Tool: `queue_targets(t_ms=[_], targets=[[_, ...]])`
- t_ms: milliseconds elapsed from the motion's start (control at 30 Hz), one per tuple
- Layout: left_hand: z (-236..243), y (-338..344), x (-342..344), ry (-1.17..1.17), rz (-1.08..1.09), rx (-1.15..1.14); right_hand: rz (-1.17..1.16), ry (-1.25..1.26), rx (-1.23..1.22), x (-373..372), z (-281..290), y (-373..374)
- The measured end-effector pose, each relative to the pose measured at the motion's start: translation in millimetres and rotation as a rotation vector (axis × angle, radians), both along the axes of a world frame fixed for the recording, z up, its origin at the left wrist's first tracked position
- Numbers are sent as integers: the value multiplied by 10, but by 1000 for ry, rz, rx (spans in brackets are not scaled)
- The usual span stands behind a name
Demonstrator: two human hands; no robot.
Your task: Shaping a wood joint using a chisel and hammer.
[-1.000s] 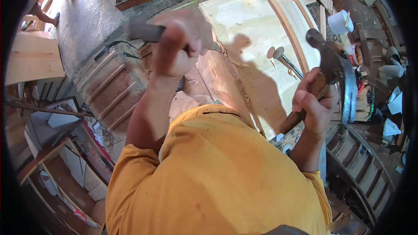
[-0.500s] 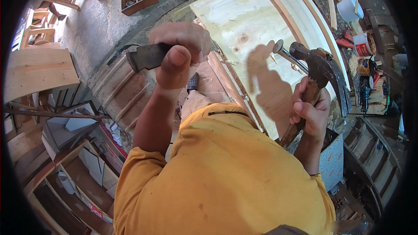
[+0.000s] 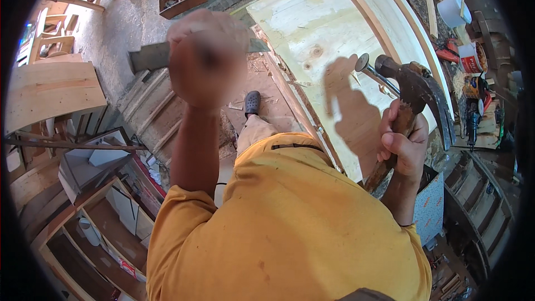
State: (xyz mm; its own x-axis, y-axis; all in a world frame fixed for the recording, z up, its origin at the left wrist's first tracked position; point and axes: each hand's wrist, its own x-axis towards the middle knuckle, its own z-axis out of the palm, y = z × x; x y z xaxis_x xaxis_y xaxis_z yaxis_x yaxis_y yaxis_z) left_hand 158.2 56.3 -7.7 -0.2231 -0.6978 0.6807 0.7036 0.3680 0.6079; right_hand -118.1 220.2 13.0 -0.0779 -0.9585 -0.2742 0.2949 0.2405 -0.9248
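pale wooden panel [image 3: 290, 25] ahead, our left grip [image 3: 207, 58] wraps a flat grey metal tool [image 3: 146, 58], right grip [image 3: 402, 139] a brown-handled claw hammer [image 3: 413, 83]; we best hold both steady.

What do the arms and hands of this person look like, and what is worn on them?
The yellow-orange shirt, with small dark stains, has short sleeves. Both forearms are bare. The left hand looks blurred; neither it nor the right hand shows a glove.

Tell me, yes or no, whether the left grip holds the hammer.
No, the right grip holds the hammer by its wooden handle.
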Motion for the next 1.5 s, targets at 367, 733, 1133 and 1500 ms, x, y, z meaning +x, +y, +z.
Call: queue_targets(t_ms=[367, 733, 1133, 1500], targets=[[-11, -499, 144, -96, -148, 178, 82, -9, 102, 78, 3, -36], [-17, -630, 91, -70, -254, 285, 65, 15, 70, 125, 69, -138], [58, -637, 25, -14, -30, 381, 51, 81, 65, 185, 95, -182], [65, -668, -28, -96, -109, 449, 69, 99, 57, 223, 134, -220]])
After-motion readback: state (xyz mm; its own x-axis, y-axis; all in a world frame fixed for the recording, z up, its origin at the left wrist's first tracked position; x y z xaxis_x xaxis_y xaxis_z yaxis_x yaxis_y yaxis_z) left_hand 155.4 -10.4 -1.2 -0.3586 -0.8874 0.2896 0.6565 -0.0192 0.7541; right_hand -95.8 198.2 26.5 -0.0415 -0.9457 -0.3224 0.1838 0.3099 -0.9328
